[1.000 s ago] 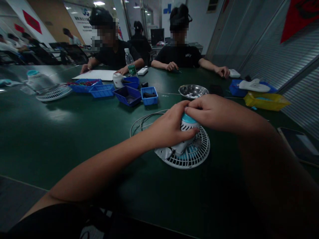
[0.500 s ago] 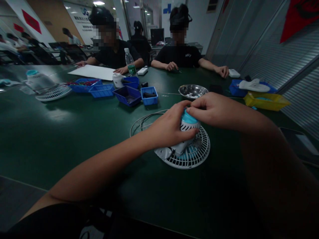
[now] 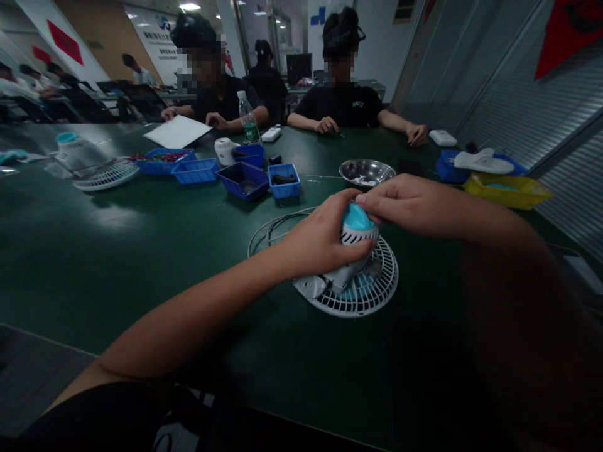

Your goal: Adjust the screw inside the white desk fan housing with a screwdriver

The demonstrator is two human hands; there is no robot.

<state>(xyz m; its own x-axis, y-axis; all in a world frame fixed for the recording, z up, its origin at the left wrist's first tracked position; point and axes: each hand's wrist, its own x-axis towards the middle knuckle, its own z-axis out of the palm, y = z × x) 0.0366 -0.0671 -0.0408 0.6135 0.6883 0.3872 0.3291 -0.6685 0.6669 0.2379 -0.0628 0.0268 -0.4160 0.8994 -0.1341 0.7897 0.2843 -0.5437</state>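
A white electric fan (image 3: 387,276) lies with its round grille down on the green table, its motor housing standing up, topped by a light-blue cap (image 3: 357,216). My left hand (image 3: 325,235) is wrapped round the housing from the left, thumb across the near side and fingers behind the cap. At the cap's far right edge, my right hand (image 3: 400,199) is closed, thumb and fingertips pinched together close to my left fingertips. Whatever the pinch holds is hidden. The fan's grey cable (image 3: 264,227) loops on the table behind my left wrist.
Beyond the fan stands a metal bowl (image 3: 367,164) with small white parts. Several blue bins (image 3: 245,182) sit left of it; a yellow bin (image 3: 513,194) is at right. Another fan (image 3: 106,176) lies far left. Two people sit opposite, near a water bottle (image 3: 248,119).
My right hand has shifted slightly right, uncovering more of the blue cap. My left hand keeps its hold. Across the table, a person has moved and tilted the white board.
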